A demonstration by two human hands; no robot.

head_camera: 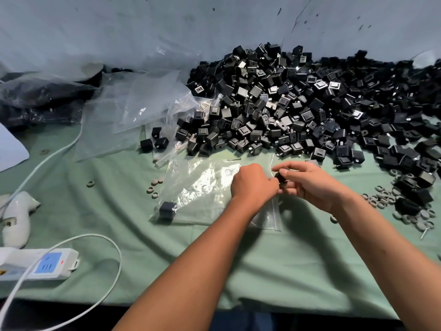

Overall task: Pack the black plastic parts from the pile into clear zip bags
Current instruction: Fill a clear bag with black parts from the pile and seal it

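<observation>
While the left hand [253,185] pinches the zip bag's [202,187] mouth at frame centre, the right hand [307,181] grips 1 black part [279,178] there; the pile [298,103] fills the upper right. Loading step, I judge: next, slide it inside.

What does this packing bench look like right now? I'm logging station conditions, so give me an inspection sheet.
Surface: green cloth, wrinkled.
Job's things: large pile of black parts at the back right; a flat clear zip bag with one black part inside its left corner; loose clear bags left of the pile.
Clutter: grey rings on the right, a few more left of the bag; a white tool at far left.
Hands: left hand and right hand meet at the bag's mouth, the right gripping a black part.
Cables: white cord looping by a power strip.
Surroundings: grey sheet behind.
</observation>
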